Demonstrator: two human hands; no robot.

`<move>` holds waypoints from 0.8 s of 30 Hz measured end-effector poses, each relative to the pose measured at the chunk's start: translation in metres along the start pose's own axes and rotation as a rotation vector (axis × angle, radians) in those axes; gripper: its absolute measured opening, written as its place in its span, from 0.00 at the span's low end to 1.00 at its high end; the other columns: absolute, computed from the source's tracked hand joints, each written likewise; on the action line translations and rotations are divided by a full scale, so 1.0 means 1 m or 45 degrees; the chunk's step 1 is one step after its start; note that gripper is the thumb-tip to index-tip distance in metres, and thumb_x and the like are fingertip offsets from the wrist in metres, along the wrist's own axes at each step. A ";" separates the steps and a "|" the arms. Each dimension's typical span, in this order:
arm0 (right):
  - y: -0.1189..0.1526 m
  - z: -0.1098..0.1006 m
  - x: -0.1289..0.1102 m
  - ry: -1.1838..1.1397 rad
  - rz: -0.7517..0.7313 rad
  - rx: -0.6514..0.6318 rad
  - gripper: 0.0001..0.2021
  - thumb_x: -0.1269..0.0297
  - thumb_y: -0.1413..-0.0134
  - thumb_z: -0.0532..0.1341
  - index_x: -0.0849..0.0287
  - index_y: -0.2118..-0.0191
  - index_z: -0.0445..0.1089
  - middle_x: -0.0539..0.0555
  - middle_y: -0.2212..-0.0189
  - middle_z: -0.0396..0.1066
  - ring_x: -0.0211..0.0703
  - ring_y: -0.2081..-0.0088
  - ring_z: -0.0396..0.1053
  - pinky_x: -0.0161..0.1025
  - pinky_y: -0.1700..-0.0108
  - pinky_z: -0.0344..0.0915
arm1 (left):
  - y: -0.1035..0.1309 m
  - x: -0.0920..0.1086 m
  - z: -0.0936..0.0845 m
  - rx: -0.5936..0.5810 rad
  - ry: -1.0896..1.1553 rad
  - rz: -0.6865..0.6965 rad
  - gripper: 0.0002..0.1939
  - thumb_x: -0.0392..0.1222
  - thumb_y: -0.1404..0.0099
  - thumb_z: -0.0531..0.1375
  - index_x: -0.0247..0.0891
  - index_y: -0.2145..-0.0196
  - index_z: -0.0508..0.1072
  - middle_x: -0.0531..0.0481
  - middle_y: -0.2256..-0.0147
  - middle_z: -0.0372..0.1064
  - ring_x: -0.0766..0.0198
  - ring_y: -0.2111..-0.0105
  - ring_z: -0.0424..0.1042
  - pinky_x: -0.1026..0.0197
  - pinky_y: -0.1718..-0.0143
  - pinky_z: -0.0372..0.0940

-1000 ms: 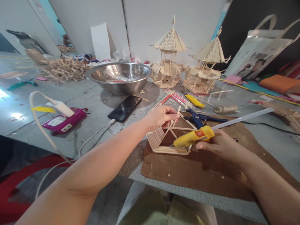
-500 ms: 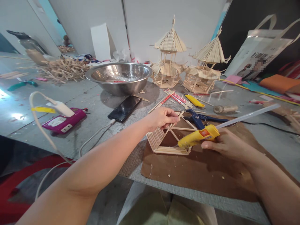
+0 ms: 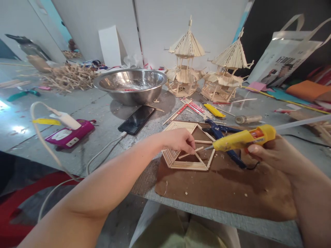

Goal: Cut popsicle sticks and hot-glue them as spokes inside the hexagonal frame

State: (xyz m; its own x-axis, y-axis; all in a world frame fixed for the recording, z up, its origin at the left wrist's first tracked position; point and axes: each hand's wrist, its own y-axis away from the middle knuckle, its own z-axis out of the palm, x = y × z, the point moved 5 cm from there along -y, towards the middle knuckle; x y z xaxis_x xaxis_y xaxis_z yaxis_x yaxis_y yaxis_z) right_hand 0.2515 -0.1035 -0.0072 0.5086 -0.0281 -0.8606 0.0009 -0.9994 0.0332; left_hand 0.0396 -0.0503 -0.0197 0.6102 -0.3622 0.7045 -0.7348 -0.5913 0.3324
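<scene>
My left hand (image 3: 184, 142) pinches a thin wooden stick (image 3: 199, 149) above the inner part of a six-sided stick frame (image 3: 190, 166). Rows of sticks fill the frame's left sides; its right side has bare struts. My right hand (image 3: 269, 155) is wrapped round a yellow glue gun (image 3: 238, 139), with a long clear glue stick (image 3: 305, 121) coming out of its back. The gun's nozzle points left, close to the end of the held stick; whether they touch I cannot tell. Under the frame lies a brown mat (image 3: 219, 193). Blue-handled pliers (image 3: 219, 137) rest on it, partly behind the gun.
Two stick pagoda models (image 3: 187, 51) stand at the back near a steel bowl (image 3: 130, 86). A black phone (image 3: 137, 120), a purple power strip (image 3: 69, 133) with cables, and a yellow cutter (image 3: 214, 111) lie around the mat. A stick pile (image 3: 69, 77) is at left.
My left hand has come down and nearer with the stick, now lower over the frame. My right hand has drawn the glue gun up and right, away from the frame's near side.
</scene>
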 end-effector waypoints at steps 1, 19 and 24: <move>-0.001 0.002 0.001 -0.017 0.008 -0.024 0.21 0.46 0.73 0.61 0.61 0.79 0.63 0.48 0.87 0.57 0.33 0.84 0.52 0.32 0.85 0.53 | 0.001 0.002 0.001 -0.015 -0.067 0.009 0.08 0.40 0.53 0.59 0.35 0.74 0.72 0.56 0.79 0.66 0.74 0.79 0.60 0.70 0.77 0.53; -0.005 0.003 0.000 0.033 -0.035 -0.002 0.20 0.47 0.72 0.60 0.62 0.80 0.64 0.48 0.87 0.57 0.32 0.84 0.51 0.31 0.85 0.50 | 0.004 0.013 0.010 -0.157 -0.343 0.026 0.09 0.38 0.51 0.58 0.34 0.70 0.74 0.53 0.73 0.71 0.73 0.76 0.64 0.71 0.73 0.54; -0.006 0.001 -0.004 0.059 -0.053 0.007 0.19 0.49 0.74 0.62 0.62 0.79 0.66 0.50 0.84 0.62 0.34 0.82 0.56 0.32 0.81 0.55 | 0.003 0.010 0.011 -0.156 -0.338 0.005 0.10 0.39 0.52 0.59 0.36 0.69 0.74 0.52 0.72 0.72 0.73 0.75 0.65 0.71 0.73 0.55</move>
State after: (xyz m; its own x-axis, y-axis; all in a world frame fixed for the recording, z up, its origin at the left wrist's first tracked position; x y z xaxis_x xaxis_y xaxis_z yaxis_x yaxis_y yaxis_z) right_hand 0.2483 -0.0978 -0.0045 0.5478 0.0141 -0.8365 0.0184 -0.9998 -0.0048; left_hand 0.0470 -0.0634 -0.0182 0.6515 -0.5499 0.5227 -0.7578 -0.5036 0.4148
